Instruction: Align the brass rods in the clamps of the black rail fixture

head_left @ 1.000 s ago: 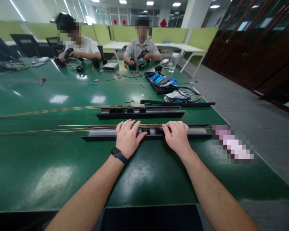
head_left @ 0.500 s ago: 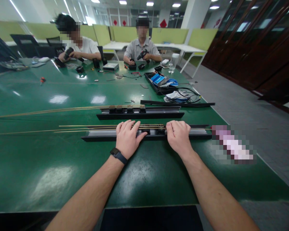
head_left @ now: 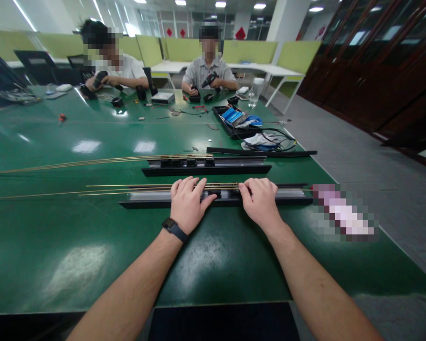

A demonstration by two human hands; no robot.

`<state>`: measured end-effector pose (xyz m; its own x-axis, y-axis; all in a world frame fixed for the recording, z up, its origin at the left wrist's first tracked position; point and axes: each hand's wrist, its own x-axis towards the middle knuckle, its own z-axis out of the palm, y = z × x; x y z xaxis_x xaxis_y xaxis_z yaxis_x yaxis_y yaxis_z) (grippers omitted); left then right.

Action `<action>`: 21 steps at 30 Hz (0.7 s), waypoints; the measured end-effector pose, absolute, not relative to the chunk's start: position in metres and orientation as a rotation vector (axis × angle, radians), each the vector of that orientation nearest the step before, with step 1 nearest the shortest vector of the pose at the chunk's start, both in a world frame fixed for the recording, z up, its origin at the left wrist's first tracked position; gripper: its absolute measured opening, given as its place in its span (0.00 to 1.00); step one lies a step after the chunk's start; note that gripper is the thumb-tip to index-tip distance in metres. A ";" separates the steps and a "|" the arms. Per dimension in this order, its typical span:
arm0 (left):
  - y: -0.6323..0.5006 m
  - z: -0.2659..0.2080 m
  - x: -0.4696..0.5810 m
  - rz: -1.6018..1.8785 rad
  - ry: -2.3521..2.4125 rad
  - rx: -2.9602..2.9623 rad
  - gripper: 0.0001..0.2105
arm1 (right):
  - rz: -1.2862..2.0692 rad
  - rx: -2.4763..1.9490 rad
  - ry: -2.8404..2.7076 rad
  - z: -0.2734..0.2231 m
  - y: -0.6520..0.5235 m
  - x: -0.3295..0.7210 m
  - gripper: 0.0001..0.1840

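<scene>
Across the green table in front of me lies a long black rail (head_left: 151, 202) with a silvery inside and small black blocks (head_left: 235, 193). Thin brass-coloured rods (head_left: 128, 187) run lengthwise along it and stick out past its left end. My left hand (head_left: 188, 201) lies over the rail's middle, its fingers curled over the far side and its thumb apart at the near side, gripping it. Farther right, my right hand (head_left: 260, 201) is closed in a pinch at a rod over the rail; its fingertips partly hide the spot.
Behind lies a second black rail (head_left: 206, 169) with blocks and rods. Beyond it are a black strip (head_left: 262, 153), gloves with cables (head_left: 266, 140) and a black tray (head_left: 224, 122). A blurred pinkish object (head_left: 341, 210) lies right. Two people (head_left: 209, 71) hold power drills across the table.
My right hand has slid slightly left along the rail, its thumb now nearer my left hand. The left hand and both rails stay in place.
</scene>
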<state>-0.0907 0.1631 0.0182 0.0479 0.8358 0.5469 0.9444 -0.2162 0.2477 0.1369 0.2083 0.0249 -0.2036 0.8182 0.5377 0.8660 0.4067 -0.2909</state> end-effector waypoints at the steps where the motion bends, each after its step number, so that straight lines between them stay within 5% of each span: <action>1: 0.163 0.018 -0.091 -0.903 -1.841 -2.137 0.23 | -0.094 -1.427 -2.034 0.025 0.208 0.137 0.16; 21: 0.163 0.019 -0.090 -0.900 -1.848 -2.137 0.23 | -0.089 -1.440 -2.034 0.026 0.207 0.137 0.16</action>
<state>-0.0905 0.1632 0.0190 0.0464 0.8379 0.5438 0.9446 -0.2139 0.2490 0.1371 0.2068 0.0264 -0.1984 0.8248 0.5294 0.8681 0.3987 -0.2958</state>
